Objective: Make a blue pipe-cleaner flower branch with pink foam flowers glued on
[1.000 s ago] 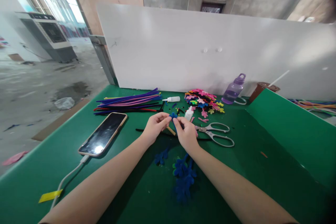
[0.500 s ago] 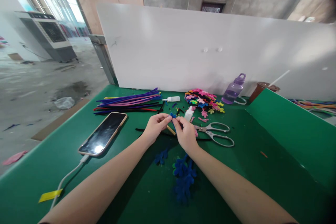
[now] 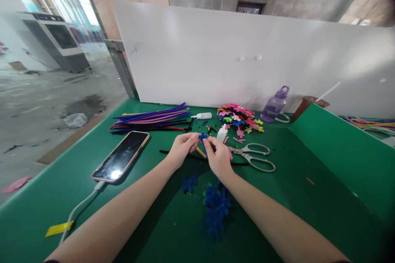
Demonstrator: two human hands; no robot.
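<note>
A small blue pipe-cleaner flower (image 3: pixel 203 136) is pinched between my two hands above the green table. My left hand (image 3: pixel 182 148) grips its left edge with thumb and fingertips. My right hand (image 3: pixel 219 157) holds it from the right, thumb lying over its lower part. Below the hands lie a blue fuzzy flower piece (image 3: pixel 189 183) and a cluster of blue pipe-cleaner flowers (image 3: pixel 217 209). Beyond my right hand stands a white glue bottle (image 3: pixel 222 133), partly covered by the fingers. Grey-handled scissors (image 3: pixel 254 157) lie to its right, blades partly hidden.
Pipe cleaners (image 3: pixel 151 119) lie in a bundle at the back left, beside another glue bottle (image 3: pixel 203 116). Colourful flowers (image 3: pixel 239 117) are heaped behind. A charging phone (image 3: pixel 121 156) lies left. A purple bottle (image 3: pixel 274 107), brown cup (image 3: pixel 308 104) and green divider (image 3: pixel 342 152) stand right.
The fingers have shifted slightly around the blue flower, and more of it shows between the fingertips. Everything on the table stays where it was.
</note>
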